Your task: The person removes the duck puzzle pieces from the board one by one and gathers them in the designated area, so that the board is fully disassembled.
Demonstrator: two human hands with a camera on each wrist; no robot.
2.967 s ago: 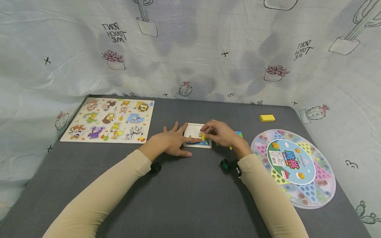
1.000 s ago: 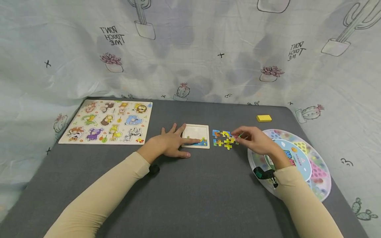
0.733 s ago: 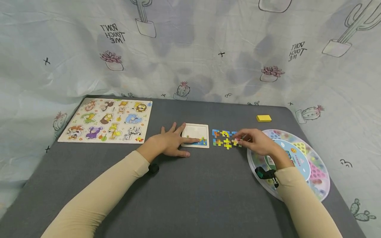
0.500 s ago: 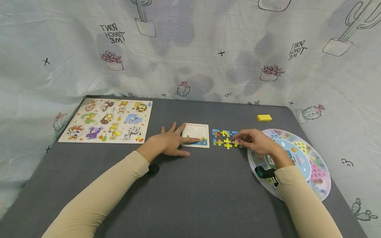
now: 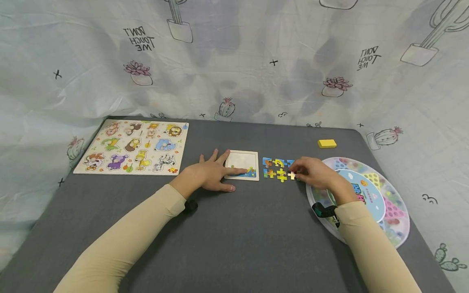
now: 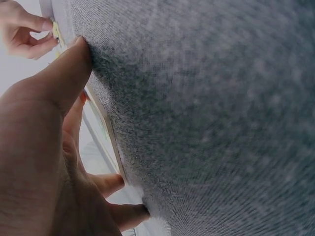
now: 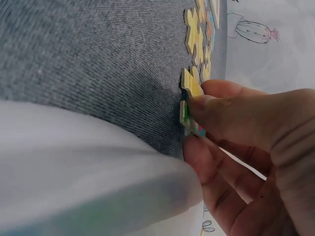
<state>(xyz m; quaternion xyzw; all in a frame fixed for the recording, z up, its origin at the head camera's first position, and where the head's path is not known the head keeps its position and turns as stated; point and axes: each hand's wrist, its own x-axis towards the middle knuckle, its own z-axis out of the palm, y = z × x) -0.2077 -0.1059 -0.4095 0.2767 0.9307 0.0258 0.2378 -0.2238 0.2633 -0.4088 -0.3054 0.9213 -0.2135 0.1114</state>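
The right hand (image 5: 316,174) pinches a puzzle piece (image 5: 291,175), right of the wooden tray (image 5: 246,158). The left hand (image 5: 209,175), fingers spread, rests across the tray's left side.

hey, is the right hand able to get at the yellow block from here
Probably yes: the yellow block lies beyond the right hand with nothing visible between, though its fingers are at the puzzle pieces.

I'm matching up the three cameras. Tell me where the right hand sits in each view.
Head: right hand right of centre.
Left wrist: right hand in the upper left corner.
Right wrist: right hand on the right side, fingertips near the middle.
Shared landmark: the yellow puzzle pieces at or beside its fingertips.
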